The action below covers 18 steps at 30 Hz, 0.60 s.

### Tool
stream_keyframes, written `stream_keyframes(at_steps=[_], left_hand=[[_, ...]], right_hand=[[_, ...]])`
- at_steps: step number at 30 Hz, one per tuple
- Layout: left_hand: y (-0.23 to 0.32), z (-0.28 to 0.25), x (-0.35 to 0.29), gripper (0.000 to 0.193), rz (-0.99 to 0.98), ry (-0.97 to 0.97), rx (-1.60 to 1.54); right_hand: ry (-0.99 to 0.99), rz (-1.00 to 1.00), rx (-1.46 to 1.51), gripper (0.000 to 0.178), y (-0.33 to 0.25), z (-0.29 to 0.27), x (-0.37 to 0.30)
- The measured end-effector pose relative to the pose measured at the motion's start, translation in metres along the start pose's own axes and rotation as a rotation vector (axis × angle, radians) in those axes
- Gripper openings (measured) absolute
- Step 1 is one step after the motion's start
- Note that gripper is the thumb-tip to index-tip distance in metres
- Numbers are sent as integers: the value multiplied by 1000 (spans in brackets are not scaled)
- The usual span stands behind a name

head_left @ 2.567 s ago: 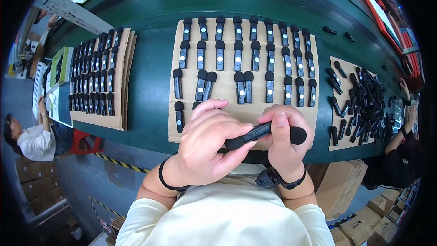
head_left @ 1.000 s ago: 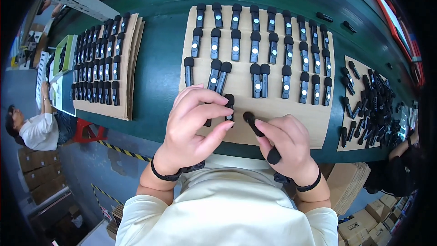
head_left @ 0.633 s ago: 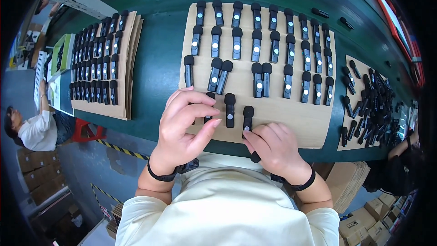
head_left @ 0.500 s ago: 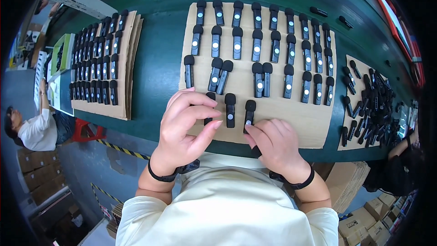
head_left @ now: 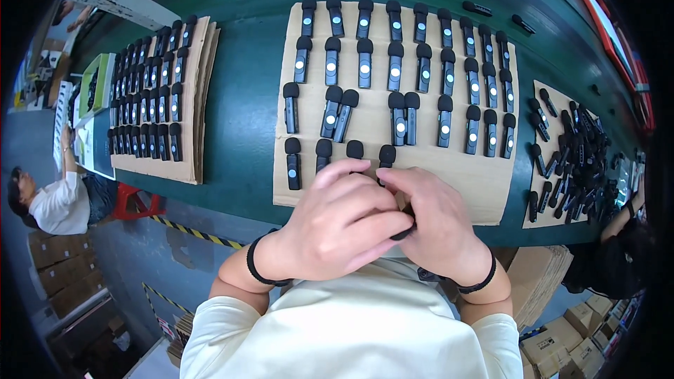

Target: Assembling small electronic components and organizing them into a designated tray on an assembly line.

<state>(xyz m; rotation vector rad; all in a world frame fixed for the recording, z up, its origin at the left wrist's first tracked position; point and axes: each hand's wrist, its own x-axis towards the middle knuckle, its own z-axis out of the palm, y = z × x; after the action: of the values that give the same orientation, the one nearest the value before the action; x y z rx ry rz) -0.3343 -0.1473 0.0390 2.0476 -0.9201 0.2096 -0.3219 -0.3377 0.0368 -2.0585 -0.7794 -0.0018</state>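
Observation:
My left hand [head_left: 344, 221] and my right hand [head_left: 444, 217] meet at the front edge of a cardboard sheet [head_left: 435, 168]. Between them, both sets of fingers close on a small black clip-on microphone [head_left: 403, 232]; only a dark rounded end and a sliver of it show. On the sheet, microphones with black foam tops, many bearing a pale round dot, lie in rows. Just beyond my fingers, one microphone [head_left: 387, 155] and its neighbour [head_left: 355, 149] are partly covered by my hands. Farther left in that front row lies another microphone [head_left: 293, 163], fully visible.
Left on the green table [head_left: 242, 98], stacked cardboard [head_left: 200, 109] bears more microphones in rows. Right, a heap of microphones [head_left: 579, 161] covers another sheet. Two loose black pieces lie at the far right. A person [head_left: 60, 200] works at the left beside a red stool [head_left: 133, 202].
My left hand has moved right and down to join my right hand, its fingers closing around the black piece. The left end of the front row is now uncovered.

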Motion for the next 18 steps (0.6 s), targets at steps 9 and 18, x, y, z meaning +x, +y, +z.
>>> stream_keyframes(at_steps=[9, 18], left_hand=[[-6, -9, -6, 31, -181, 221, -177], [-7, -8, -6, 31, -163, 145, -161]], right_hand=[[44, 21, 320, 38, 2, -21, -6], [134, -97, 235, 34, 8, -16, -7]])
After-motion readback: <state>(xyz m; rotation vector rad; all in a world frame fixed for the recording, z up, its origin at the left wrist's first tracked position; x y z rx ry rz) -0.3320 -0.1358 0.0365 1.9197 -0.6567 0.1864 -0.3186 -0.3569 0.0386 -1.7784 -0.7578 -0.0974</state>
